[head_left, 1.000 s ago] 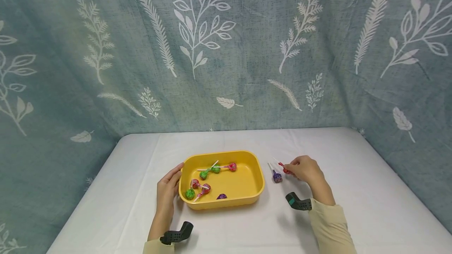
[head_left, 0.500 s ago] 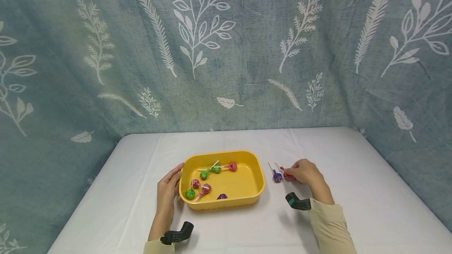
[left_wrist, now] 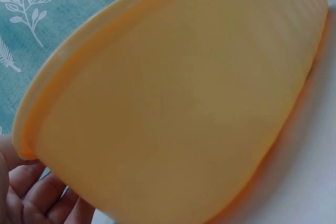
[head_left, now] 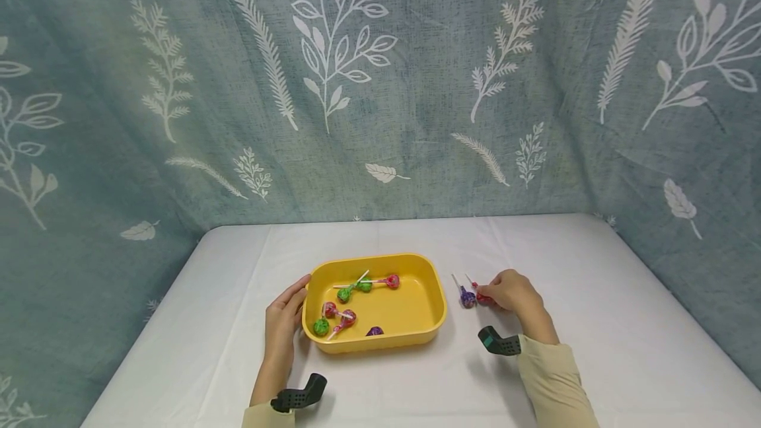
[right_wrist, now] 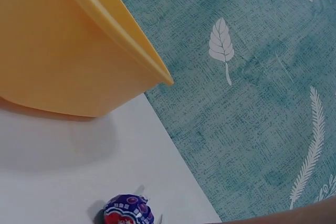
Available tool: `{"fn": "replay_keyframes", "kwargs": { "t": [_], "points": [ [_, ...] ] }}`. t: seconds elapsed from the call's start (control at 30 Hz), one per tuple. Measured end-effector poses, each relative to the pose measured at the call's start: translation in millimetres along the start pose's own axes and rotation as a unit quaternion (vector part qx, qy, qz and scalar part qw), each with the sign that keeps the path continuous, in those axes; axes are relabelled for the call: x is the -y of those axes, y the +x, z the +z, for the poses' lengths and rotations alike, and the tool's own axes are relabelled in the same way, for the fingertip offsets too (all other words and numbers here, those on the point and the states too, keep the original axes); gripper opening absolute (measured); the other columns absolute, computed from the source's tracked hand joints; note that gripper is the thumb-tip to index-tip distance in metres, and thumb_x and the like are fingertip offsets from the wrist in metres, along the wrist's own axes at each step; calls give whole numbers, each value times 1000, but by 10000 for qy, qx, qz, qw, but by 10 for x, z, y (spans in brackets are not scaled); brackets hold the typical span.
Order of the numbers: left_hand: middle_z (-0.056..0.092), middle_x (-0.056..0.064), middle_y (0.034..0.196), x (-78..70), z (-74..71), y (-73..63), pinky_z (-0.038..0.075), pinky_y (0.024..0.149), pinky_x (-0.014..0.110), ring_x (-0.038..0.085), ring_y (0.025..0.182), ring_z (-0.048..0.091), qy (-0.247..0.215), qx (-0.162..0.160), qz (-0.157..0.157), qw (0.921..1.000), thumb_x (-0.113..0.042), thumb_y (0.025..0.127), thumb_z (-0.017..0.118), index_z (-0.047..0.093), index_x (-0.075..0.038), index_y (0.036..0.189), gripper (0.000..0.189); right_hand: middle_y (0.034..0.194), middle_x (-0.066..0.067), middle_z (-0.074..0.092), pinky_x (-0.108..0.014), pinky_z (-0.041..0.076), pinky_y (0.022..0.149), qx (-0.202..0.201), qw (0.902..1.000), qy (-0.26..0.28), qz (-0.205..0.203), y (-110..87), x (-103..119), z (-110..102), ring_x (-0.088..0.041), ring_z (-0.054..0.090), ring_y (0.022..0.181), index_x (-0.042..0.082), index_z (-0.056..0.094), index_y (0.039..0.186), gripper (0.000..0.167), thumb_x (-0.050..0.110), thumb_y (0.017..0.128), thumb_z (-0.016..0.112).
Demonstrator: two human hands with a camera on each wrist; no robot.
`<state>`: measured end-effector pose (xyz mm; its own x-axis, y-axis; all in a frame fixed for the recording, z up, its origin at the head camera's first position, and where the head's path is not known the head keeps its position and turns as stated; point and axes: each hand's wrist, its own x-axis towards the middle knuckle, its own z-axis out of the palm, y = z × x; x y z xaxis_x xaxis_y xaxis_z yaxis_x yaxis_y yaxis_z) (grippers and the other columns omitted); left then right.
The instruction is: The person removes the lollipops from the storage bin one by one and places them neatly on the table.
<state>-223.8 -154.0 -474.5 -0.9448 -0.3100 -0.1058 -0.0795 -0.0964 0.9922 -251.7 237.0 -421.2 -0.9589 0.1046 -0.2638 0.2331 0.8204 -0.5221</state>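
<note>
A yellow tray (head_left: 410, 335) with raised walls stands on the white table; several green, red and pink lollipops and a purple one lie in it. My left hand (head_left: 283, 323) rests against its left end; in the left wrist view, fingers (left_wrist: 44, 192) touch the tray below its rim. To the right of the tray, my right hand (head_left: 516, 294) pinches a red lollipop (head_left: 483, 296) at table level, partly hidden by the fingers. Just left of it lies a purple lollipop (head_left: 468, 299), its stick pointing away. In the right wrist view, a purple wrapped lollipop head (right_wrist: 127, 211) shows at the bottom edge.
White cloth covers the table (head_left: 416, 388). A green-blue curtain (head_left: 380, 98) with white leaf prints hangs behind and beside it. Each wrist wears a black camera mount, such as the right one (head_left: 498, 342).
The right hand has brought the red lollipop slightly nearer to me and lower, beside the purple one, then stays nearly still. The left hand and tray have not moved.
</note>
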Motion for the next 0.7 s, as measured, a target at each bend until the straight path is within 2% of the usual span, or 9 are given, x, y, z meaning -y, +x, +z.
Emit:
{"fn": "replay_keyframes", "kwargs": {
  "t": [0.7],
  "points": [
    [56, 3, 136, 35, -16, 13, 48, 89, 17, 16, 121, 54, -131, 17, 77, 9999, -26, 98, 56, 63, -11, 129, 35, 69, -7, 60, -25, 41, 51, 60, 9998, -119, 139, 20, 22, 47, -16, 52, 60, 0, 63, 81, 34, 33, 91, 64]
  ]
}}
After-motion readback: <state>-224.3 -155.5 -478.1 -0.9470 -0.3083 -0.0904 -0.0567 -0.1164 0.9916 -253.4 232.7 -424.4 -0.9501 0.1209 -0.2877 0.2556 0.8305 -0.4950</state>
